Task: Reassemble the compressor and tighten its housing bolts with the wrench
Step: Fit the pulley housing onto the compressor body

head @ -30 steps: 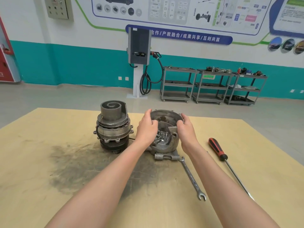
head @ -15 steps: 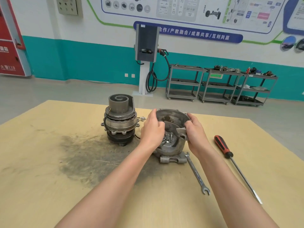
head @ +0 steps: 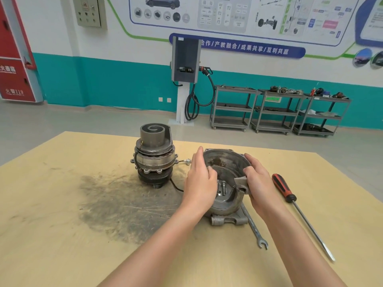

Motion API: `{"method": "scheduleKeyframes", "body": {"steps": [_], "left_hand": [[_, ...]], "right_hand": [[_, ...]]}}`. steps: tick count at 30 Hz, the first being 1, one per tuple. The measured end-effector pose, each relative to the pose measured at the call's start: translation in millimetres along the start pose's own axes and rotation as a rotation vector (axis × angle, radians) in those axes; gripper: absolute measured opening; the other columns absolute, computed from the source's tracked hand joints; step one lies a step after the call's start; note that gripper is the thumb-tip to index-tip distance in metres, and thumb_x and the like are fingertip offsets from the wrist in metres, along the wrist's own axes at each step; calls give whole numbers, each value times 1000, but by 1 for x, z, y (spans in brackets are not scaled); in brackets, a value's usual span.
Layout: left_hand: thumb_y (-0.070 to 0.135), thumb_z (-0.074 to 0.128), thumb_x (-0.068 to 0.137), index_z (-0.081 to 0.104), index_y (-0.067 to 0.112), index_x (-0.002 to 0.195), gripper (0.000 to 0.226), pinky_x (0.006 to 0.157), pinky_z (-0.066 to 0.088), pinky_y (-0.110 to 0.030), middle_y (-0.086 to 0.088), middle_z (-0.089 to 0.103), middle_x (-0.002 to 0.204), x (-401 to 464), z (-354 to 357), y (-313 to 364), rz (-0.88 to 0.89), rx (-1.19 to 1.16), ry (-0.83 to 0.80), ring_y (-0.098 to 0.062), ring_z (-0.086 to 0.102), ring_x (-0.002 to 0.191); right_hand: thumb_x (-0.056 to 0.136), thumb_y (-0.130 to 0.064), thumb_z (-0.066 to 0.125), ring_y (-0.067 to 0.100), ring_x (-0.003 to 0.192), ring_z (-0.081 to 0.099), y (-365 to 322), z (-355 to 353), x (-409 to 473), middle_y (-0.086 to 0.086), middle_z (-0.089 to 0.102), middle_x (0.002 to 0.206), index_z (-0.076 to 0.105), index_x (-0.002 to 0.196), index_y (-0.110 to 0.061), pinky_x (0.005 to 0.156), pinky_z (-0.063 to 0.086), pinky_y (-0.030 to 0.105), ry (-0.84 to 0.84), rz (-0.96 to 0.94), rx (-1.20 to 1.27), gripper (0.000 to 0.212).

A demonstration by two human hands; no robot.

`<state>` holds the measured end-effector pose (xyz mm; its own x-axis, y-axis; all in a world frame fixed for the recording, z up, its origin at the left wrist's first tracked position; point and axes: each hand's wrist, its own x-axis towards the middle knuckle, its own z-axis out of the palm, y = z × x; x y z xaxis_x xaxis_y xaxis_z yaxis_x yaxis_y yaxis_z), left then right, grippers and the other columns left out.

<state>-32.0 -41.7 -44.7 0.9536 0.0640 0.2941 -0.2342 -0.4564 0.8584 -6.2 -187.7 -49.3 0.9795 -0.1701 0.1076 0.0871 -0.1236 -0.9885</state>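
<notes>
Head view: left hand (head: pixel 200 184) at 9 o'clock and right hand (head: pixel 259 183) at 3 o'clock grasp the housing (head: pixel 226 162) rim; remove loose bolts (head: pixel 222 187) before seating it on the compressor body (head: pixel 154 154).

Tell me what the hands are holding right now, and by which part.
Both hands hold the housing by its rim: the left hand on its left side, the right hand on its right wall by the cutaway edge.
</notes>
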Motion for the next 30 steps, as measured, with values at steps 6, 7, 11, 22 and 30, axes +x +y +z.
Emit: {"method": "scheduleKeyframes", "body": {"steps": [6,7,11,22,30], "left_hand": [[44,51,98,14,19,159,75,125,12,-38,3,15,166,38,-91,-6,262,292,332,-13,11,152],[42,55,97,20,16,157,74,124,14,-39,-1,20,165,50,-110,-11,265,345,396,-15,14,152],[46,74,85,25,13,154,92,119,26,-44,-7,31,160,86,-153,-38,30,283,314,-25,29,147],[42,84,75,47,19,138,77,95,49,-34,2,61,131,113,-134,-85,-150,-10,48,-17,57,118],[52,80,76,48,19,135,75,91,48,-33,1,60,130,112,-129,-88,-111,103,150,-17,55,113]], "right_hand": [[97,-11,35,20,132,47,2,0,0,-3,48,145,39,147,-26,112,38,49,10,7,-14,53],[97,-11,35,20,132,47,1,0,0,-3,48,145,39,147,-27,112,38,49,12,5,-22,52],[97,-11,35,20,130,49,-1,1,-3,-3,49,143,39,146,-28,111,39,50,6,5,-34,53],[97,-11,37,19,129,49,0,0,-3,-4,51,142,42,145,-28,111,38,50,28,-13,-67,51],[97,-13,36,19,110,63,3,3,-1,-4,57,134,42,144,-32,90,49,36,81,-3,-48,52]]}}
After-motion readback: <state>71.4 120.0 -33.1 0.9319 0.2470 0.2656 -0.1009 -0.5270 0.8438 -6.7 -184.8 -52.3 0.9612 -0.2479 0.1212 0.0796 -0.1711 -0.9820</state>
